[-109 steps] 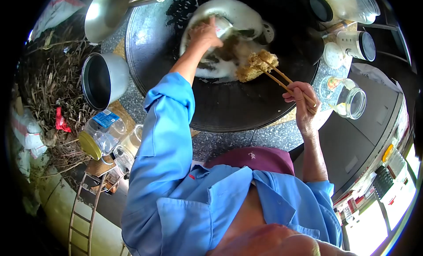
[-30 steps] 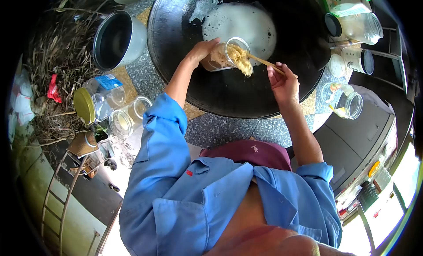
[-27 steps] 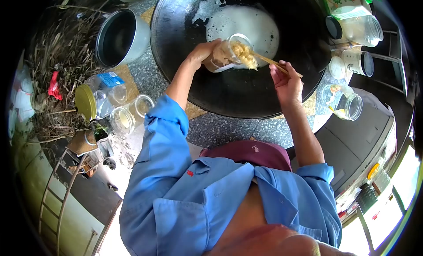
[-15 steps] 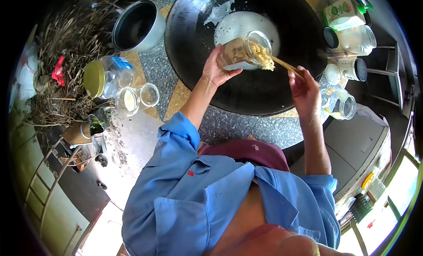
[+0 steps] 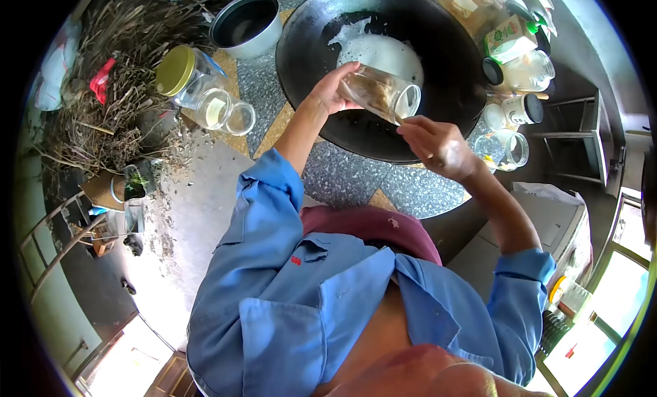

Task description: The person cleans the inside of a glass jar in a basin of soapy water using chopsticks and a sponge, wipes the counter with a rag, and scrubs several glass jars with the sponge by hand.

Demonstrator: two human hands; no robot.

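My left hand (image 5: 332, 94) is wrapped round a clear glass jar (image 5: 373, 88), tilted with its mouth toward my right. Light brown stuff clings inside it. Fingers closed, my right hand (image 5: 439, 148) is at the jar's mouth, gripping thin wooden chopsticks (image 5: 400, 121) whose tips reach inside; most of their length is hidden by the hand. Both hands are above the near side of a large black wok (image 5: 445, 41). White, foamy liquid (image 5: 384, 54) lies in its bottom.
Left of the wok stand a pot (image 5: 263, 40), a gold-lidded jar (image 5: 176, 72) and small glass jars (image 5: 241, 118). Dry twigs (image 5: 130, 55) are heaped farther left. On the right are a carton (image 5: 508, 40) and several jars, including an open one (image 5: 503, 151).
The yellowish mash heaped at the jar's mouth is gone from there. My right hand has moved in close to the mouth, and the chopsticks now point into the jar. The view has shifted.
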